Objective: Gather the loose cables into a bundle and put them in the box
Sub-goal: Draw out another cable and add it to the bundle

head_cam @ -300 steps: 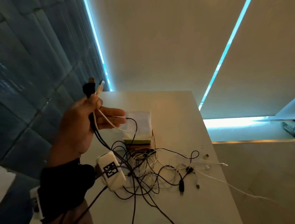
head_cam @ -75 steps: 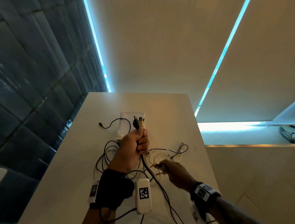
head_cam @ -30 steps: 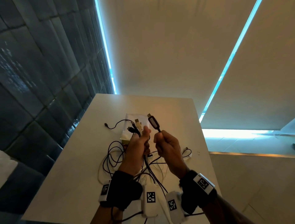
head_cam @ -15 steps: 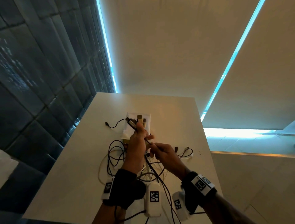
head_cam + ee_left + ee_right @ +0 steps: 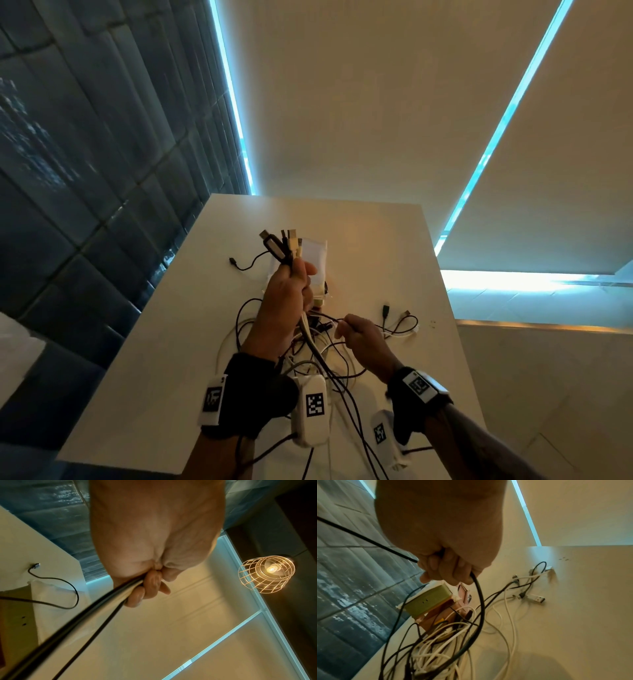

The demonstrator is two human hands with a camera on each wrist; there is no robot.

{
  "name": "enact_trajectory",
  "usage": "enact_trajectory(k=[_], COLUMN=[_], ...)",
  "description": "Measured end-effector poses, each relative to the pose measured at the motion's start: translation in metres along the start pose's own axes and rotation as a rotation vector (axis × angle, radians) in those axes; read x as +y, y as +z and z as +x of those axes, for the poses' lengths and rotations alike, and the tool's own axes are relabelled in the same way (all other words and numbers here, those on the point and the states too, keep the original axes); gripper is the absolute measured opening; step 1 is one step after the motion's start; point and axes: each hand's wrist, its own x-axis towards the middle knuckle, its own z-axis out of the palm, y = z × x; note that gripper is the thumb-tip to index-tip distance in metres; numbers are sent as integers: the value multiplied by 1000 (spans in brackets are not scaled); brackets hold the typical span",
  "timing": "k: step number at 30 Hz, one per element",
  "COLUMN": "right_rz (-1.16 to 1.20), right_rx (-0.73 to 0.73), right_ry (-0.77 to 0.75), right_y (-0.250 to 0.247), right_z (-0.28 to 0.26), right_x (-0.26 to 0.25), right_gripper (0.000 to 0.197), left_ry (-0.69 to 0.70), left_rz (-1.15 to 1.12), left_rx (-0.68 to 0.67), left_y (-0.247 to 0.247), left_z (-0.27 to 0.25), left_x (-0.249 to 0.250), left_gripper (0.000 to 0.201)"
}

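Note:
My left hand is raised over the table and grips a bundle of black and white cables; their plugs stick up above the fist. In the left wrist view the bundle runs out of the curled fingers. My right hand, lower and to the right, pinches a black cable that loops down into the tangle on the table. A green-sided box with a white top lies on a brown box, behind the left hand.
The white table ends at a dark padded wall on the left. Loose cable ends lie to the right of the hands, and one black end to the left. A wire-cage lamp hangs overhead.
The flat black plug passed from my right hand into the left hand's bundle. The left hand then rose a little, and the right hand dropped to the tangle and took a black cable.

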Motion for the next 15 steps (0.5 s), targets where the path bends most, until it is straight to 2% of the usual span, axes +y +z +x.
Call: enact_trajectory(k=[5, 7, 10, 13, 15], right_rz=[-111, 22, 286, 344, 304], right_rx=[12, 84, 192, 66, -50], right_ry=[11, 2, -91, -251, -301], right_y=[-5, -12, -29, -40, -41], right_z=[1, 2, -4, -21, -33], right_x=[2, -17, -64, -110, -128], right_gripper=[33, 29, 25, 24, 22], left_ry=[-87, -129, -174, -210, -234], left_rz=[-62, -84, -88, -96, -130], left_rx=[50, 54, 90, 123, 113], left_y=[-10, -12, -12, -8, -6], left_z=[2, 1, -1, -7, -10], left_x=[2, 5, 8, 15, 20], left_gripper=[37, 38, 37, 39, 51])
